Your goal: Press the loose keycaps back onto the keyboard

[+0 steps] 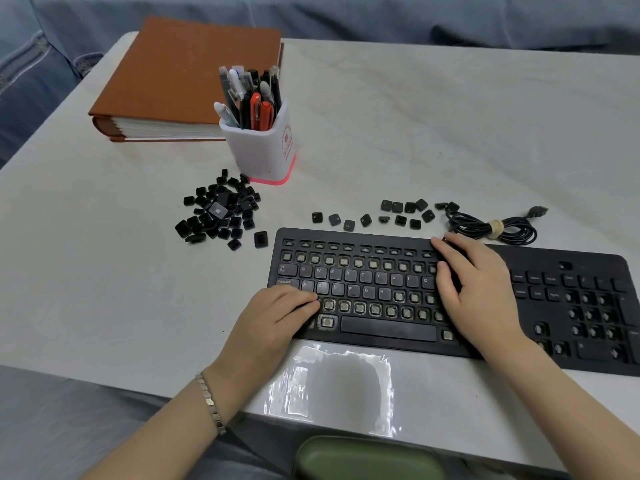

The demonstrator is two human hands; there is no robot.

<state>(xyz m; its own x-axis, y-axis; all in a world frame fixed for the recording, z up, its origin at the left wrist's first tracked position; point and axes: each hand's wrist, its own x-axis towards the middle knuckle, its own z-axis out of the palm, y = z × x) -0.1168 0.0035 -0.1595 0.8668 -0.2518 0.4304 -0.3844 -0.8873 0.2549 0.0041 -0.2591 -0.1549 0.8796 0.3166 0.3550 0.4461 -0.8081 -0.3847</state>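
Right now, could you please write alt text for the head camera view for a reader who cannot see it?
A person's left hand and right hand rest on a black keyboard with many keycaps missing. Loose keycaps lie piled and scattered behind it, near a pen cup and brown binder.

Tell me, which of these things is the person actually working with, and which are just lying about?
Part of the job: keyboard; heap of loose keycaps; scattered keycaps behind it; left hand and right hand on the keyboard.
Just lying about: brown binder; pen pot; coiled cable; green object at the near edge.
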